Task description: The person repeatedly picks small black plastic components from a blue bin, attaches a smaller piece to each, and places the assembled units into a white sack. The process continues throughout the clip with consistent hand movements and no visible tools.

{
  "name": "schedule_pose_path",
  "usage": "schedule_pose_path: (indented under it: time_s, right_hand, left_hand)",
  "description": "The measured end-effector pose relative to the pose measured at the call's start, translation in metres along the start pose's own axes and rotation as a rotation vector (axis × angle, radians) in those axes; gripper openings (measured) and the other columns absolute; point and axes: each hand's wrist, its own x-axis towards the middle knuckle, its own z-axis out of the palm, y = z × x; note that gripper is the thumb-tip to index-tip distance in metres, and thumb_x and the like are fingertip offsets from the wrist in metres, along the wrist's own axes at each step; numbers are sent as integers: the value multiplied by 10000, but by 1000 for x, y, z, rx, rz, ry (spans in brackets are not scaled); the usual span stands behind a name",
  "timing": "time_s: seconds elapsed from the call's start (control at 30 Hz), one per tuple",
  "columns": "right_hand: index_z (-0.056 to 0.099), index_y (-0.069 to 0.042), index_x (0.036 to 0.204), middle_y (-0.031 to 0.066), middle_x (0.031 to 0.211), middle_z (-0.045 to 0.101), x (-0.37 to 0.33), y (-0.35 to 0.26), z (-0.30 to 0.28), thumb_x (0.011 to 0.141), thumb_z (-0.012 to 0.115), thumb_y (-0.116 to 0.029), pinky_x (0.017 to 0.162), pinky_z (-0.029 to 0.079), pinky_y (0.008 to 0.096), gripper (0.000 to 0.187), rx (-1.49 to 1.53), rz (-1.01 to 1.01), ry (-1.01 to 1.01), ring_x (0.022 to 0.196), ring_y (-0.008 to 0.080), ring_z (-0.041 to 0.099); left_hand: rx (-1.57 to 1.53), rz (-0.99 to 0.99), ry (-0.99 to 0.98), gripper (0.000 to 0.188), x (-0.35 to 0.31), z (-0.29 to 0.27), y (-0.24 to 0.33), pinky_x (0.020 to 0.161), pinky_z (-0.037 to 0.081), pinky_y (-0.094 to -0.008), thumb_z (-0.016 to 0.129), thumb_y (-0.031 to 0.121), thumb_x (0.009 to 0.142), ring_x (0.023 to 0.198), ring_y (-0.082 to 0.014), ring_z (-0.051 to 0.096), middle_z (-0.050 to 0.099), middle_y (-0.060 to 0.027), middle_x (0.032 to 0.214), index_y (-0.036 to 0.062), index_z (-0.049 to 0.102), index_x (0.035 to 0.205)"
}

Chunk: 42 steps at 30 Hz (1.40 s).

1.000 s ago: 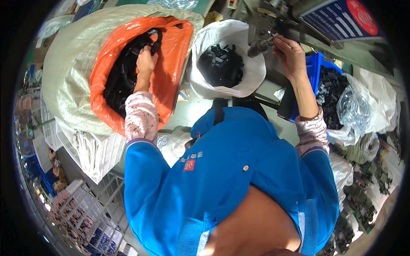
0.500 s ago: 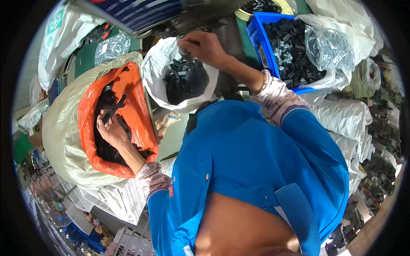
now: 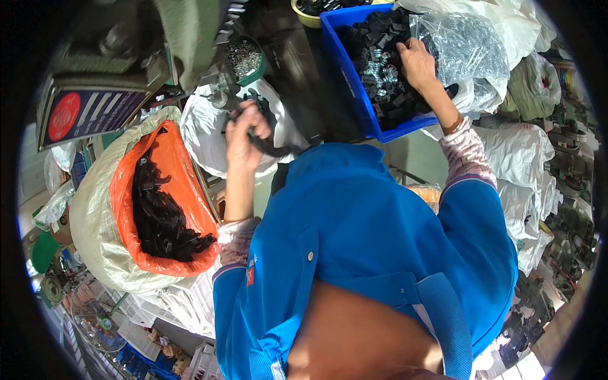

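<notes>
Over the white bag (image 3: 206,139), my left hand (image 3: 244,136) is closed round a dark, elongated black plastic part (image 3: 258,104). Its outline is partly hidden by the fingers and smeared by motion. My right hand (image 3: 419,66) reaches into the blue bin (image 3: 349,82), its fingers curled down onto small black parts (image 3: 396,101). Whatever lies between those fingertips is hidden. Shiny metal pieces (image 3: 380,75) show among the parts beside that hand. Left of my left forearm, an orange-lined sack (image 3: 196,180) holds a heap of long black parts (image 3: 155,215).
A machine (image 3: 187,38) with a dark sign panel (image 3: 85,111) stands at the upper left. Beside it is a green bowl (image 3: 256,73) of small metal pieces. Clear plastic (image 3: 465,50) covers the bin's right side. White sacks (image 3: 516,152) are stacked at the right.
My left hand has moved from the orange-lined sack to above the white bag, carrying a black part. My right hand has gone from the white bag into the blue bin. The view has shifted.
</notes>
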Motion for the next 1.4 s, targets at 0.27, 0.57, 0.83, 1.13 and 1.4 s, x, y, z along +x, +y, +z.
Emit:
schedule_pose_path:
  time_s: [0.27, 0.57, 0.83, 1.13, 1.4]
  right_hand:
    - [574, -90, 1001, 93, 952, 522, -5, 22, 11, 787, 535, -80, 769, 499, 374, 218, -38, -233, 46, 979, 277, 509]
    - [577, -50, 954, 99, 850, 577, -12, 34, 6, 784, 581, -36, 716, 473, 345, 171, 375, -144, 72, 849, 273, 552]
    - [655, -5, 909, 16, 817, 644, -33, -4, -28, 830, 663, -136, 593, 433, 217, 153, 1782, 325, -461, 688, 88, 579]
    - [632, -52, 868, 169, 838, 638, -45, -14, 31, 801, 621, -196, 679, 499, 449, 159, 542, -146, -383, 813, 362, 623]
    - [595, -61, 896, 178, 927, 597, -47, -14, 43, 817, 587, -209, 702, 486, 478, 168, 536, -110, -395, 851, 393, 601]
  left_hand:
    - [270, -110, -92, 150, 42, 90, -66, 465, 410, -247, 669, 66, 807, 511, -130, 553, 571, -19, 688, 51, 588, 933]
    - [431, -115, -172, 216, 60, 118, -90, 558, 521, -277, 663, 79, 826, 680, -158, 641, 650, -109, 935, 28, 586, 1021]
    - [634, 35, -321, 270, 72, 151, -115, 679, 574, -297, 677, 73, 818, 837, -168, 637, 645, -125, 990, -24, 582, 1051]
    - [436, 38, -202, 200, 77, 128, -103, 704, 599, -397, 589, 43, 862, 857, -208, 631, 624, -125, 961, -22, 571, 1050]
    - [432, -76, -256, 199, 73, 118, -101, 721, 587, -411, 559, 54, 871, 837, -200, 627, 620, -104, 910, -9, 575, 1059]
